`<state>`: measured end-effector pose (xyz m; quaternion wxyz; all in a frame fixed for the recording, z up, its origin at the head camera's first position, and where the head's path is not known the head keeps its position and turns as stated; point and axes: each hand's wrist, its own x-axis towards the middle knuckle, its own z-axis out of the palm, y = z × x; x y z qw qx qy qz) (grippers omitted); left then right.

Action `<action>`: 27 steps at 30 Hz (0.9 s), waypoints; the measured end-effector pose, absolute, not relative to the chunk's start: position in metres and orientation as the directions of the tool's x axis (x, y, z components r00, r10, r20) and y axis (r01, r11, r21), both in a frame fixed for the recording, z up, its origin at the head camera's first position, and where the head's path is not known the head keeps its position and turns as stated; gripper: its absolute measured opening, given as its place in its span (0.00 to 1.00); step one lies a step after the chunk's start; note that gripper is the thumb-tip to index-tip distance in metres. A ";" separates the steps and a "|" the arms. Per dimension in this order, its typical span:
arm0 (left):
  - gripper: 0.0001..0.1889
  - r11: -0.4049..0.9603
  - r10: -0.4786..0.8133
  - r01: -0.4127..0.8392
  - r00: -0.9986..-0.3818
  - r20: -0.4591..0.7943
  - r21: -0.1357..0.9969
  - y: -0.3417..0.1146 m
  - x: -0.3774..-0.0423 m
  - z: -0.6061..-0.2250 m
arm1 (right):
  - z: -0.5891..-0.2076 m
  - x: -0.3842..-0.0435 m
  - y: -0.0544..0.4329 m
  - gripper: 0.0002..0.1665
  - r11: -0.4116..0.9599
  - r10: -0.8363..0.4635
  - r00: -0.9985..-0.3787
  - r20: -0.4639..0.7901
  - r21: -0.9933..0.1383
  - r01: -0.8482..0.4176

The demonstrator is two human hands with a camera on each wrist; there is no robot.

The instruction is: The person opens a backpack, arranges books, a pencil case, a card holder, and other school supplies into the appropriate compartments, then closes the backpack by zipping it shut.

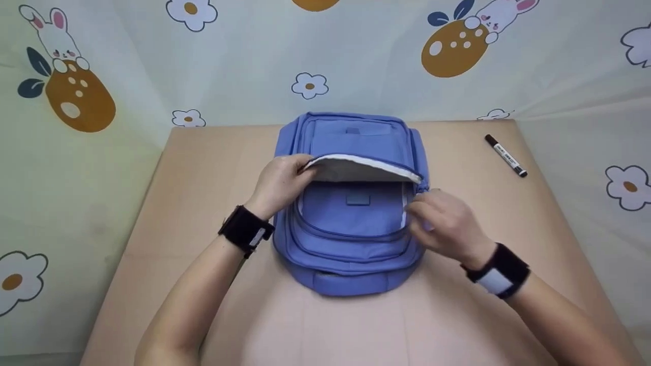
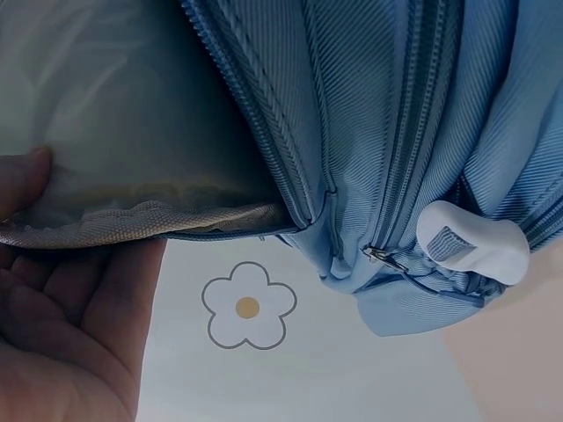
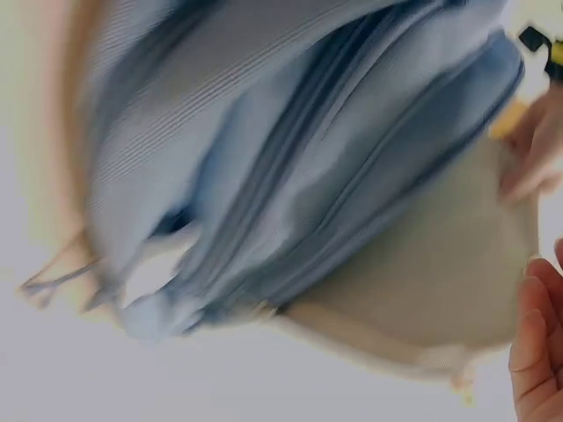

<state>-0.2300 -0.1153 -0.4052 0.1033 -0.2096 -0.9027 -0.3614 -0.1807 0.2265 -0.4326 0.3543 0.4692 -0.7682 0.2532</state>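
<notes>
A blue backpack (image 1: 351, 282) lies on the table with its front pocket unzipped. The pocket's flap (image 1: 366, 170) is lifted, showing a pale lining, and a small blue patch is visible inside. My left hand (image 1: 285, 183) pinches the flap's edge at its left corner; in the left wrist view the thumb lies on the lining and the fingers are beneath. Near the right side of the pocket opening is my right hand (image 1: 447, 223), blurred, with loosely bent fingers. In the right wrist view its fingers (image 3: 532, 352) appear beside the flap, holding nothing visible.
A black-and-white marker (image 1: 506, 155) lies on the tan table (image 1: 218, 157), to the right of the backpack. Behind and at the sides hangs a pale cloth (image 1: 244, 66) printed with flowers and rabbits. A white tag-like piece (image 2: 475, 242) sits by the backpack's zippers.
</notes>
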 end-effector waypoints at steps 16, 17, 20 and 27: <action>0.06 0.654 0.302 0.437 -0.899 0.317 0.617 -0.116 -0.230 -0.406 | -0.452 -0.247 0.375 0.11 0.893 -0.163 -0.887 0.432 -0.317 -0.318; 0.06 0.654 0.301 0.435 -0.900 0.315 0.619 -0.116 -0.230 -0.406 | -0.451 -0.251 0.381 0.12 0.905 -0.127 -0.914 0.385 -0.333 -0.266; 0.06 0.657 0.297 0.433 -0.901 0.315 0.618 -0.117 -0.230 -0.406 | -0.452 -0.263 0.399 0.16 0.933 -0.040 -0.966 0.254 -0.335 -0.127; 0.06 0.663 0.305 0.445 -0.895 0.326 0.602 -0.116 -0.231 -0.406 | -0.467 -0.284 0.428 0.25 0.958 0.077 -0.990 0.115 -0.285 0.042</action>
